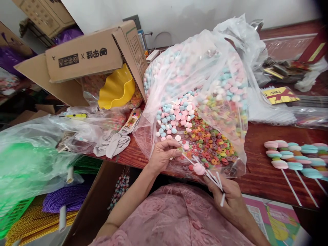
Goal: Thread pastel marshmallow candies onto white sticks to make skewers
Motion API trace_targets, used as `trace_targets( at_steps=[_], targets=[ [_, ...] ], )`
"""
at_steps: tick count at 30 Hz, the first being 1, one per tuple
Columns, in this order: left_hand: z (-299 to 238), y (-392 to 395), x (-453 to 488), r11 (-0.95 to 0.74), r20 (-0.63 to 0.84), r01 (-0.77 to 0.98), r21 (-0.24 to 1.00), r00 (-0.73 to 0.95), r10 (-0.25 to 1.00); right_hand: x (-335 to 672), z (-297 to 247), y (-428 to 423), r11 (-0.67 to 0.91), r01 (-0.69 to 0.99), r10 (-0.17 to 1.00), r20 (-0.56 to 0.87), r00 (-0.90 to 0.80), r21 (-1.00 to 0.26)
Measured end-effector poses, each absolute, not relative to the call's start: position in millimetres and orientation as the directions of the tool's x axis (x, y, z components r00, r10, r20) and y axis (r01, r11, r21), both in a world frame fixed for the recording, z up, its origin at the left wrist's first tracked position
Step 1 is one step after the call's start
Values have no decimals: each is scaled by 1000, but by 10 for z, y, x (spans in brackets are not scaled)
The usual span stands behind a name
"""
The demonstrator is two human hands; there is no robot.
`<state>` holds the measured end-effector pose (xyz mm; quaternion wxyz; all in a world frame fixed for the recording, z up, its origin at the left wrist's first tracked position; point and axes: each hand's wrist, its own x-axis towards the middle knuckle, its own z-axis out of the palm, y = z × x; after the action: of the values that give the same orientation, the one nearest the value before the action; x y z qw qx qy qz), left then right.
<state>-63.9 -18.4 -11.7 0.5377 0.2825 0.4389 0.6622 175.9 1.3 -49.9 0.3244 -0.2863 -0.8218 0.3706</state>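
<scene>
My right hand [227, 191] is closed round several white lollipop sticks [214, 181]. A pink candy [199, 168] sits on one stick, which points up and left toward my left hand [164, 155]. The thumb and fingers of my left hand are pinched together close to that stick's tip; what they hold is too small to make out. Another pink candy [186, 146] lies just past those fingertips. In front of both hands, a clear plastic bag [174, 78] lies with round pink, blue and white candies [176, 114] and colourful ring-shaped candies [212, 141] in its mouth.
Finished candy skewers [294, 157] lie on the table [258, 143] at the right. An open cardboard box [84, 54] with a wavy yellow bowl [118, 89] stands at the left. Grey gloves [112, 143] lie near the edge. Purple cords [65, 198] are below left.
</scene>
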Motion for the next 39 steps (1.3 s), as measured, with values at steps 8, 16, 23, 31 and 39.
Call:
trace_targets(
  at_steps=[8, 16, 23, 31, 39],
  targets=[
    [-173, -231, -556, -260, 280, 103, 960, -359, 890, 1809, -428, 10, 624, 320, 703, 332, -629, -713],
    [-223, -234, -422, -283, 389, 354, 891, -280, 878, 1780, -494, 32, 609, 337, 729, 341, -593, -718],
    [-193, -234, -264, 149, -220, -391, 908, -144, 965, 1745, -587, -7, 575, 252, 751, 380, -539, -778],
    [-161, -218, -264, -8, 16, 128, 992, -60, 998, 1803, -579, 52, 514, 304, 802, 324, -501, -802],
    [-332, 118, -635, -100, 122, 765, 636, 29, 992, 2015, -598, 264, 445, 429, 889, 331, -316, -786]
  ],
)
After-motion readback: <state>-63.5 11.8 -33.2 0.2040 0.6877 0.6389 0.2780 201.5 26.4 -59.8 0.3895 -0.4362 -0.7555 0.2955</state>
